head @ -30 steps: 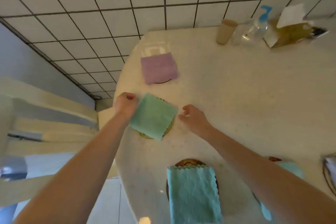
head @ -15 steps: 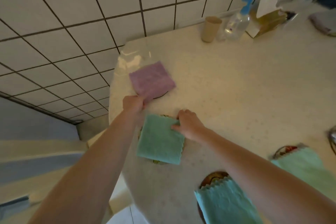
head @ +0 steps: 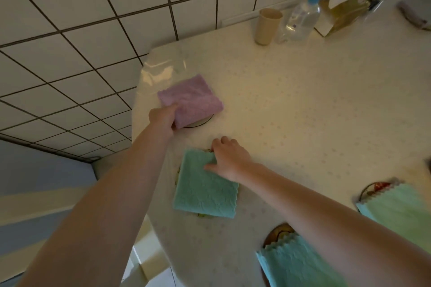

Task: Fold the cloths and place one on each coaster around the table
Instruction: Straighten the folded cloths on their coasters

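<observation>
Pinching the pink cloth (head: 190, 98) corner with your left hand (head: 164, 116); right hand (head: 227, 157) presses the teal cloth (head: 205, 190) on its coaster (head: 179, 170). Four cloths visibly placed; rest of table (head: 303, 112) unseen.

Coasters under pink cloth (head: 190, 99) and teal cloth (head: 206, 191): mostly covered, rims only. Blue cloth (head: 296, 265), nearer than the teal cloth: cut by bottom edge. Green cloth (head: 401, 211): cut by right edge. Left hand (head: 163, 119): fingertips hidden beneath pink cloth.
</observation>
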